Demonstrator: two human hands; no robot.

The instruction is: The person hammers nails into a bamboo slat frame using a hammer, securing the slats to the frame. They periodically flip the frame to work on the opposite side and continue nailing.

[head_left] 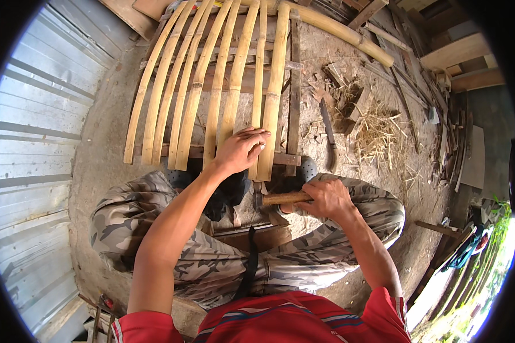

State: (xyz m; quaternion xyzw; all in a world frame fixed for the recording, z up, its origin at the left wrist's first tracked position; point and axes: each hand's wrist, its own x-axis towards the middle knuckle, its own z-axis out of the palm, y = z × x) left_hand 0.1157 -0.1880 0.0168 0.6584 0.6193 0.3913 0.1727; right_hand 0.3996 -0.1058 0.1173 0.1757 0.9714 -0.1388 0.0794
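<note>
My right hand (332, 198) is wrapped round the wooden handle of a hammer (286, 198), whose dark head points left, just below the ends of the bamboo slats. My left hand (241, 150) rests on the near ends of the slats, fingers bent and drawn together with the thumb. Whatever may be pinched there is too small to make out. Several split bamboo slats (197, 86) lie side by side, running away from me across a wooden frame (293, 86). The rightmost slat (274, 86) is wider than the others and lies beside my left fingertips.
Right of the frame lies a long knife (328, 128) on the ground, near wood scraps and a heap of shavings (377, 134). A thick bamboo pole (349, 35) crosses the far side. Corrugated metal sheeting (34, 160) stands at the left. My bent legs flank the work.
</note>
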